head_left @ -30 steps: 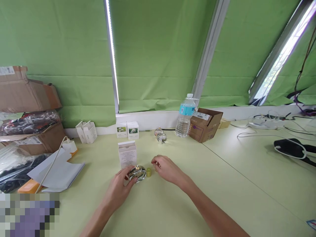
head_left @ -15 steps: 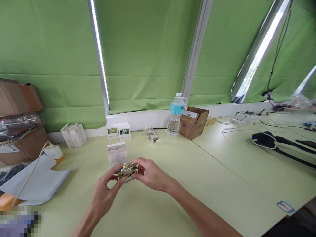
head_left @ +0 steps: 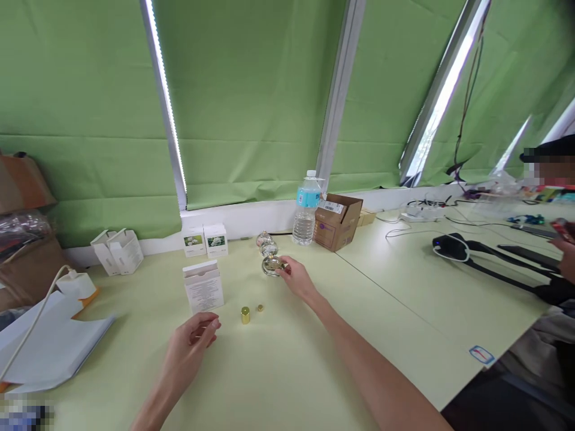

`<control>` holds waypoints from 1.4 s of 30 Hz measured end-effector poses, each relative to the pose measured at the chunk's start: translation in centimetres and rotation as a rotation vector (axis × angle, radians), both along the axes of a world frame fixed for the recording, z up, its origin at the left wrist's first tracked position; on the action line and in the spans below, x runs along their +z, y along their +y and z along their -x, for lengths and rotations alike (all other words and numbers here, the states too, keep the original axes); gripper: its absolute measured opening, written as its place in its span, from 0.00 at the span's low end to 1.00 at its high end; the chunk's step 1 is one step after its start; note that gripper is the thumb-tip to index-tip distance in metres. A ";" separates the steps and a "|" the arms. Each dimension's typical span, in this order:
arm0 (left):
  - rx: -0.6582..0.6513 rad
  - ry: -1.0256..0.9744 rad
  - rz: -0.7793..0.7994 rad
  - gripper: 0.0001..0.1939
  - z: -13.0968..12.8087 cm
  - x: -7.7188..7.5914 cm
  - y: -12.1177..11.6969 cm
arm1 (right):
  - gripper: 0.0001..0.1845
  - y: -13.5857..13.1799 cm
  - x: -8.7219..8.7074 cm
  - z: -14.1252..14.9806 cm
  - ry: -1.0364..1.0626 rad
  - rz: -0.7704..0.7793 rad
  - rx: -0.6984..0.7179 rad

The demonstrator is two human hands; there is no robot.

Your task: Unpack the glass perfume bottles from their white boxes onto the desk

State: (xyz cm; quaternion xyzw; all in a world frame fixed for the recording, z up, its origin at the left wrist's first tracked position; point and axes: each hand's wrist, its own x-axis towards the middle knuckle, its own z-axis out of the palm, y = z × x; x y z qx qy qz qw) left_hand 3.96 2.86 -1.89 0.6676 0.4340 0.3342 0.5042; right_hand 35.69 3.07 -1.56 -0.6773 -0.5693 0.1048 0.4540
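Observation:
My right hand (head_left: 294, 276) grips the edge of a round clear glass perfume bottle (head_left: 271, 266) at the middle of the table. Right behind it stand two more glass bottles, a nearer one (head_left: 269, 249) and a farther one (head_left: 263, 238). Whether the held bottle touches the tabletop, I cannot tell. My left hand (head_left: 193, 338) is near the front, its fingers loosely curled and apart, holding nothing visible. A gold cylindrical cap (head_left: 245, 315) and a smaller gold piece (head_left: 260, 307) rest between my hands. An upright white carton (head_left: 203, 288) stands just beyond my left hand.
Two small white boxes (head_left: 205, 240) and opened white cartons (head_left: 117, 251) line the wall. A water bottle (head_left: 305, 215) stands beside a brown cardboard box (head_left: 338, 222). Papers (head_left: 67, 335) lie left; a black device (head_left: 451, 246) and another person's hand (head_left: 565, 257) are right.
My right hand has carried the perfume bottle away and to the right, beside the other two. My left hand has let go of it. Two gold pieces now show on the table.

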 end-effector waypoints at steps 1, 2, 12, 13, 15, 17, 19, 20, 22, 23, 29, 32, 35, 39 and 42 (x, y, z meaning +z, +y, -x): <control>-0.004 -0.004 0.006 0.24 -0.1 0.1 -0.1 | 0.20 0.2 -0.4 -0.7 -0.001 0.000 -0.026; -0.010 -0.008 0.009 0.24 -0.1 0.2 -0.1 | 0.21 0.3 -0.8 -1.2 0.000 0.002 -0.045; -0.029 0.001 0.021 0.23 0.0 0.0 0.0 | 0.23 1.4 -2.6 -2.8 0.007 0.030 -0.078; -0.032 0.005 0.020 0.23 -0.1 -0.1 0.0 | 0.23 1.6 -2.8 -2.8 0.010 0.033 -0.079; -0.037 0.018 0.017 0.23 -0.1 -0.3 0.1 | 0.23 1.8 -3.0 -2.9 0.019 0.038 -0.082; -0.044 0.031 0.015 0.22 -0.1 -0.6 0.3 | 0.23 2.1 -3.1 -2.9 0.030 0.046 -0.088; -0.055 0.035 0.009 0.22 -0.1 -0.9 0.5 | 0.23 2.5 -3.0 -2.9 0.043 0.059 -0.096; -0.061 0.037 0.006 0.22 -0.1 -1.1 0.6 | 0.24 2.7 -3.0 -2.9 0.050 0.065 -0.102; -0.069 0.040 0.003 0.22 -0.1 -1.3 0.8 | 0.23 3.2 -2.7 -2.9 0.062 0.077 -0.112; -0.072 0.043 0.004 0.22 -0.1 -1.4 0.8 | 0.21 3.4 -2.6 -2.9 0.066 0.083 -0.114; -0.068 0.053 -0.007 0.23 -0.1 -1.3 0.8 | 0.17 4.4 -2.1 -2.6 0.097 0.109 -0.120; -0.070 0.055 -0.005 0.23 -0.1 -1.4 0.9 | 0.17 4.4 -2.1 -2.5 0.108 0.106 -0.143; -0.068 0.067 -0.003 0.23 -0.1 -1.5 0.9 | 0.18 3.9 -2.1 -2.3 0.115 0.105 -0.188; -0.064 0.075 0.009 0.23 -0.1 -1.2 0.8 | 0.24 2.7 -1.1 -2.0 0.102 0.082 -0.240; -0.071 0.084 0.008 0.23 -0.1 -0.8 0.6 | 0.23 1.6 0.9 -1.3 0.062 0.071 -0.226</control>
